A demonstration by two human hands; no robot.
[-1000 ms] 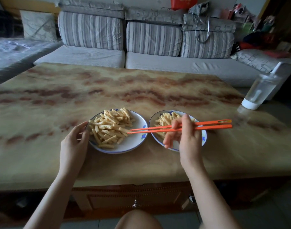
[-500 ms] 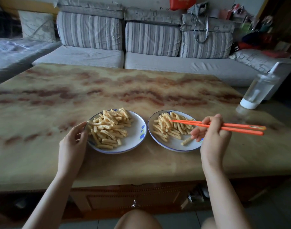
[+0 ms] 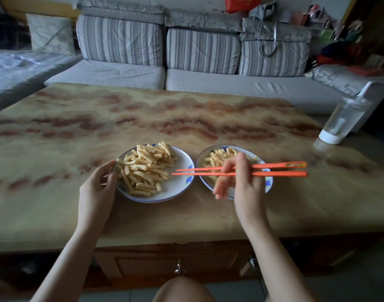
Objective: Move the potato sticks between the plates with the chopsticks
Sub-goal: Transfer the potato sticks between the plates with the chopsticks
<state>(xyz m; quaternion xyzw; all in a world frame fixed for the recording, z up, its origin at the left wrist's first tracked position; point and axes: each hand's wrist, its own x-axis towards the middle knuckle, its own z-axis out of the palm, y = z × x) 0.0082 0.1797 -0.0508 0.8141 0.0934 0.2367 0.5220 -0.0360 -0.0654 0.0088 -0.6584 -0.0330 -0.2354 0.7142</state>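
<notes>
Two white plates with blue trim sit side by side on the marble table. The left plate [image 3: 178, 186] holds a big heap of crinkled potato sticks [image 3: 146, 167]. The right plate [image 3: 268, 184] carries a smaller pile of sticks [image 3: 217, 159], partly hidden behind my right hand [image 3: 241, 182]. That hand grips a pair of orange chopsticks [image 3: 278, 170] lying almost level, their tips over the right side of the left plate with nothing between them. My left hand [image 3: 97, 188] rests against the left plate's left rim, fingers touching it.
A clear plastic bottle with a white base [image 3: 341, 122] stands at the table's far right. A grey striped sofa [image 3: 160, 62] runs behind the table. The table's front edge [image 3: 186, 236] is just below the plates; my knee [image 3: 182, 288] shows under it.
My right hand swung the chopsticks from the right plate back leftwards, so the tips now hover over the left plate. My left hand stayed on the left plate's rim.
</notes>
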